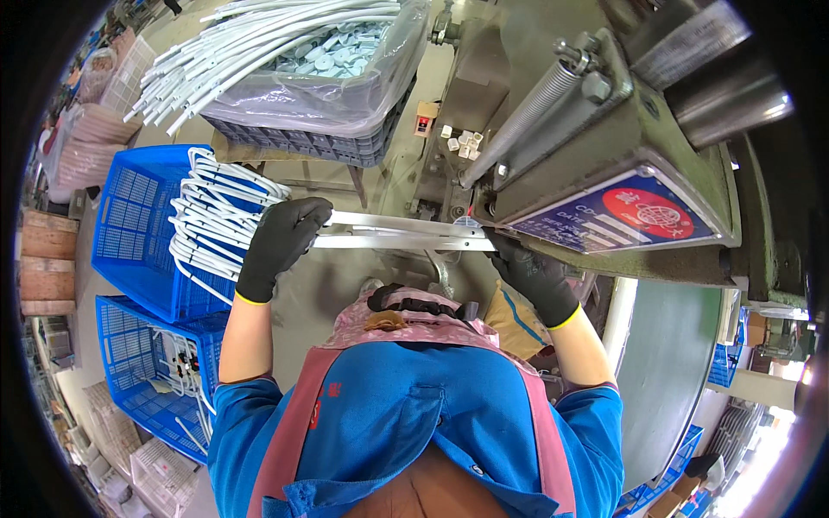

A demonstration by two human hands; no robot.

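Black gloves cover both of my hands. My left hand (287, 244) is closed round one end of a pair of white tubes (393, 243), which run side by side across in front of my body. At their other end my right hand (531, 274) has its fingers wrapped round the tubes, close under the machine head. Small dark holes show near the right end. Whether the two bars join inside my left hand is hidden. Just left of that hand, a bundle of bent white tubes (211, 216) lies in a blue crate (129, 233).
A heavy grey-green machine (639, 164) with a spring (527, 121) fills the upper right. Long white tubes (250, 43) lie over a plastic-lined grey crate (302, 138) of small pale parts. Another blue crate (138, 371) stands nearer. Small white blocks (466, 142) lie beside the machine.
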